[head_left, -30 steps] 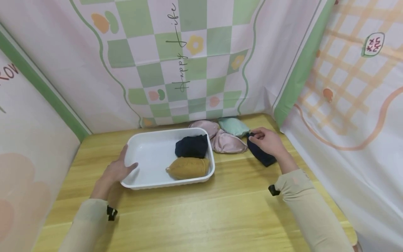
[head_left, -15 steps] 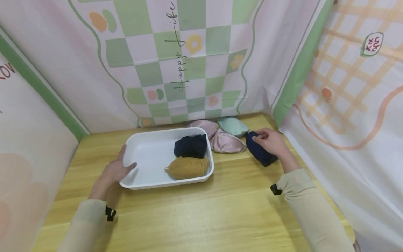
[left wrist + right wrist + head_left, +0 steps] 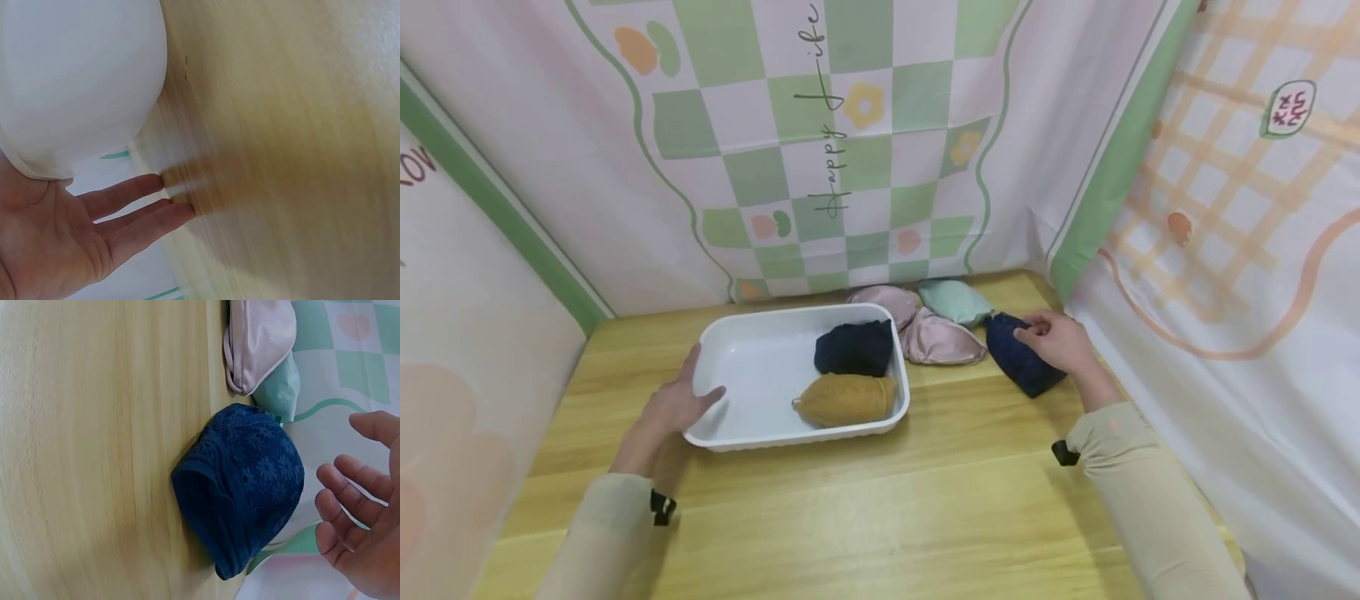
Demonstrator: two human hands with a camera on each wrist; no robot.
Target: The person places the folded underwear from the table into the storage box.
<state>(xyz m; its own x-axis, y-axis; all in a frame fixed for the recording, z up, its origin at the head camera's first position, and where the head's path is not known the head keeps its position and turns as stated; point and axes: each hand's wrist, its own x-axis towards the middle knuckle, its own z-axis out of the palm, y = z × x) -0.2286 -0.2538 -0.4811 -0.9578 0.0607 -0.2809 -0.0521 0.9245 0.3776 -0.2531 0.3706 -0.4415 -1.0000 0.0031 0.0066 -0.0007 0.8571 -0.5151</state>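
Observation:
A navy lace bra (image 3: 250, 469), folded into a cup shape, lies at the table's back right. Beside it hovers my right hand (image 3: 1060, 340), its fingers loosely bent and a gap showing between them and the lace in the right wrist view. On the left stands a white tray (image 3: 752, 442). My left hand (image 3: 673, 407) rests against its left rim, thumb over the inside and the other fingers outside. In the left wrist view those fingers (image 3: 147, 231) are straight and reach down to the table. Inside the tray, a dark folded bra (image 3: 853, 348) sits behind a mustard one (image 3: 847, 400).
Two pink satin folded bras (image 3: 943, 338) and a mint green one (image 3: 955, 301) lie between the tray and the navy bra, near the back curtain (image 3: 865, 192). Bare wooden tabletop (image 3: 865, 517) spreads in front. Fabric also hangs at both sides.
My right hand has drawn slightly to the right, off the top of the navy bra, which now looks fuller and less covered. The left hand and tray hold their place.

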